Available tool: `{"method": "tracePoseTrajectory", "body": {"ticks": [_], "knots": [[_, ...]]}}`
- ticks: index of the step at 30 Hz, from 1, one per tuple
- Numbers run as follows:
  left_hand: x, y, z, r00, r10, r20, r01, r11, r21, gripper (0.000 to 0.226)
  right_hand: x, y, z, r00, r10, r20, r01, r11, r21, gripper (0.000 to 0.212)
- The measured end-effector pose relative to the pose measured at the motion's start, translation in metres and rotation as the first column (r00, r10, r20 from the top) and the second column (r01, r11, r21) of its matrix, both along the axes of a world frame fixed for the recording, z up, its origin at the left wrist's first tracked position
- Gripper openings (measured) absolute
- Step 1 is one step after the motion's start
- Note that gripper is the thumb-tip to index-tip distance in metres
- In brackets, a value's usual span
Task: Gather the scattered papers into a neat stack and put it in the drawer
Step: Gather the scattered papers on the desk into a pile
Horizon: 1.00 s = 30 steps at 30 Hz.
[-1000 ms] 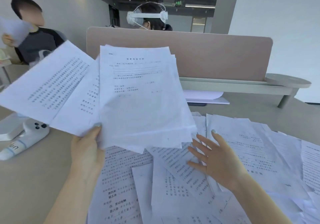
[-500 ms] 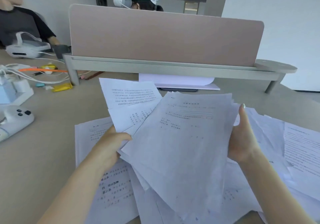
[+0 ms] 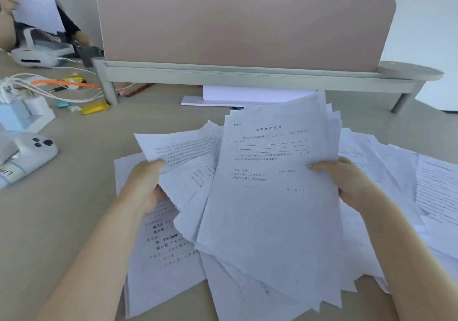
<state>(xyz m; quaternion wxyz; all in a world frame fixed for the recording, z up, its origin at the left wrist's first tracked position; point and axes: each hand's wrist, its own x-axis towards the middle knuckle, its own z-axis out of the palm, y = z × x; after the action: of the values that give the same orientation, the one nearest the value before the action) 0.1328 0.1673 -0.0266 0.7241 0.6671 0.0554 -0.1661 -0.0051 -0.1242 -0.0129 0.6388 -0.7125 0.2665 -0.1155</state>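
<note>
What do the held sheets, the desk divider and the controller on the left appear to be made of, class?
Held sheets: thin white printer paper, matte; they bend, fan out and carry printed text.
Desk divider: probably fabric or felt over a board; flat, dull pink, no shine.
Controller: likely moulded white plastic, smooth, with dark buttons.

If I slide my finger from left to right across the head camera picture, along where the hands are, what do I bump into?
White game controller → bare desk → left hand → the held bunch of papers → right hand → loose papers lying on the desk.
</note>
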Motion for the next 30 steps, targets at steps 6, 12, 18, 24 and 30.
{"method": "tracePoseTrajectory", "body": {"ticks": [6,12,18,24,30], "knots": [[-0.004,0.005,0.004,0.972,-0.231,0.03,0.225,0.965,0.137,0.022,-0.013,-0.007,0.007,0.992,0.093,0.081,-0.092,0.996,-0.012,0.013],[-0.018,-0.002,0.007,0.976,-0.213,0.036,0.211,0.976,0.055,0.028,-0.012,-0.006,0.001,0.97,0.24,0.051,-0.239,0.971,-0.022,0.025],[-0.037,-0.03,0.001,0.949,-0.291,0.122,0.282,0.956,0.084,0.031,0.007,0.016,-0.015,0.99,0.113,0.084,-0.103,0.989,-0.11,0.014],[-0.024,-0.023,0.007,0.956,-0.138,0.26,0.175,0.977,-0.123,0.02,0.008,0.018,-0.008,0.979,0.19,0.074,-0.2,0.966,0.166,0.033],[-0.018,-0.012,-0.003,0.871,-0.152,0.467,-0.133,0.842,0.523,0.041,0.008,0.037,-0.013,0.965,0.243,-0.097,-0.256,0.954,-0.157,0.015]]}}
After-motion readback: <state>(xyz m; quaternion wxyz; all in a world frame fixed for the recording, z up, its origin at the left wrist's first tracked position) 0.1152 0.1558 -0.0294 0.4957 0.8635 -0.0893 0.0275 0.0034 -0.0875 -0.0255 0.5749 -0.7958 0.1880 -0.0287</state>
